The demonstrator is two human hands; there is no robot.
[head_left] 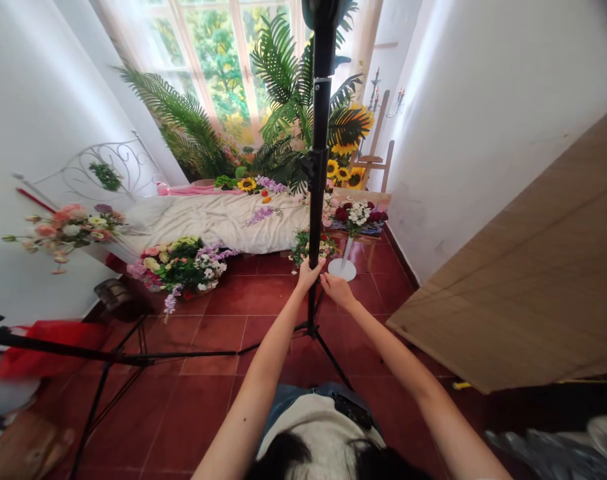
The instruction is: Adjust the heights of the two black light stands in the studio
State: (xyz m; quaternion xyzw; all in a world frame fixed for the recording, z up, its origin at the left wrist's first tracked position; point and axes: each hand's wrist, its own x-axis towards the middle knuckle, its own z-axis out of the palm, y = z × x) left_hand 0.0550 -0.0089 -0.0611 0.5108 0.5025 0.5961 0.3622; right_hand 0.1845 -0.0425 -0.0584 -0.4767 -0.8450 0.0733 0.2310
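Note:
A tall black light stand (317, 127) rises upright in front of me, its tripod legs spread on the floor. My left hand (309, 273) is wrapped around the pole's lower section. Just to its right, my right hand (336, 289) is closed against the side of the same pole. Whatever its fingers pinch there is too small and covered to make out. Higher up the pole sits a black clamp collar (314, 163). Behind my right hand is a white round-based stand (342, 268) bearing red and white flowers (358, 213).
A bed with cream bedding (218, 223) lies beneath the window. Flower bunches (183, 263) stand before it. At left, a second black stand (98, 353) stretches low over the red tile floor (203, 407). A large brown panel (523, 287) leans at right. A wooden easel (376, 163) is behind.

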